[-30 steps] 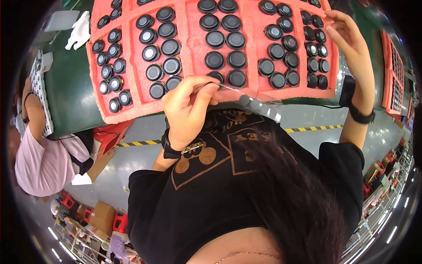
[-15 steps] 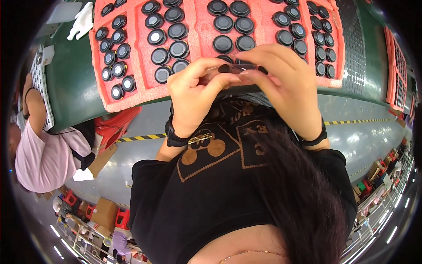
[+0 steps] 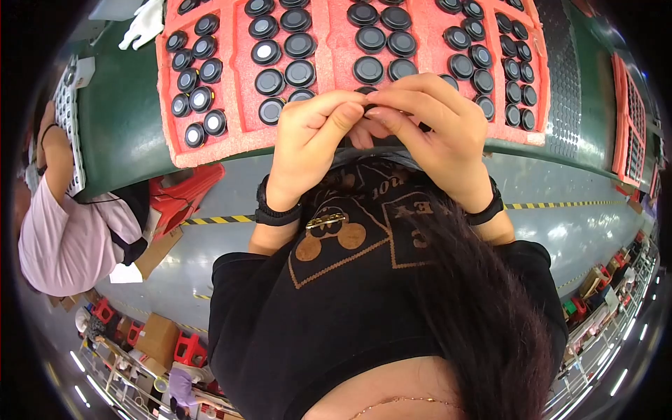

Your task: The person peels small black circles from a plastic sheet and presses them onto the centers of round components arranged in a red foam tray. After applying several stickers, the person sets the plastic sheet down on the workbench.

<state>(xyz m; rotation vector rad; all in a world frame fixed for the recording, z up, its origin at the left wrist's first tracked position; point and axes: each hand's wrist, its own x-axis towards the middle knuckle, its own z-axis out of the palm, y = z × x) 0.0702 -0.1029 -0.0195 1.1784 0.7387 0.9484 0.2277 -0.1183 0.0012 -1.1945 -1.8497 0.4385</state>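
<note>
Both of my hands meet in front of the near edge of a pink foam tray [image 3: 224, 150]. My left hand [image 3: 311, 136] is closed, its thumb and forefinger pinched at the tips on something mostly hidden. Close against it, my right hand [image 3: 444, 126] pinches a clear strip with small black discs; the fingers cover most of it. A dark bit shows between the two hands' fingertips. Just beyond them, black round parts with grey centres [image 3: 368, 69] stand in rows in the tray's compartments. Some of those rows are partly covered by my fingers.
The tray rests on a green bench [image 3: 126, 126]. A white glove [image 3: 143, 26] lies at its far left, and a black textured mat [image 3: 562, 84] on the right. Another pink tray [image 3: 623, 105] stands farther right. At left a person in a pink top [image 3: 66, 241] sits by a white rack.
My hands have drawn closer together, and my fingertips now cover most of the clear strip that showed between them. The tray appears slightly shifted right and up in view.
</note>
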